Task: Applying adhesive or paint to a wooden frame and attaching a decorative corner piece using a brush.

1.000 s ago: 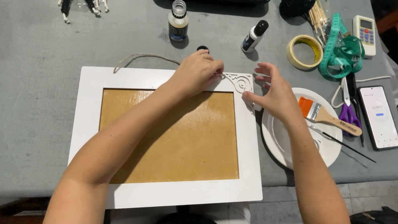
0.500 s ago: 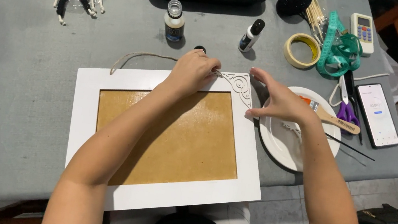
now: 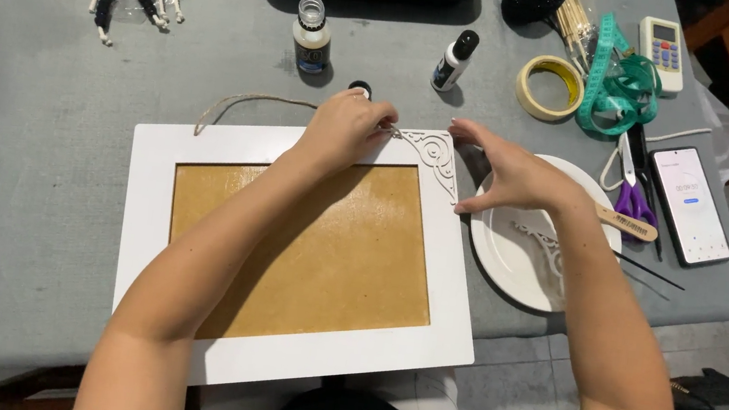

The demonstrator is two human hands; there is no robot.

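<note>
White picture frame [image 3: 272, 351] lies flat on the grey table [image 3: 14, 190], near edge overhanging toward the person. Brown backing board [image 3: 304, 244] fills its opening. A jute hanging cord [image 3: 248, 100] loops from the top rail.

White filigree corner ornament [image 3: 435, 155] sits on the frame's top right corner, flat against the rail.

Left hand [image 3: 346, 129]: fingers curled, tips pressing down at the ornament's upper left end; whether they pinch it or only pin it cannot be told. Right hand [image 3: 517, 173]: fingers stretched out and released, thumb tip touching the frame's outer right edge just below the ornament, nothing grasped.

Handling judgement: the ornament looks thin, light and pierced, so likely brittle at its scrolls; best held by the 2 solid outer edges, pressed flat rather than bent. The frame looks stiff and fairly light; steady it by the rails.

Nearby: white plate [image 3: 506, 259] carrying 1 more white ornament [image 3: 545, 246], wooden stick [image 3: 626, 223], purple scissors [image 3: 634, 196], smartphone [image 3: 691, 205], tape roll [image 3: 550, 87], 2 small bottles [image 3: 311, 36].
</note>
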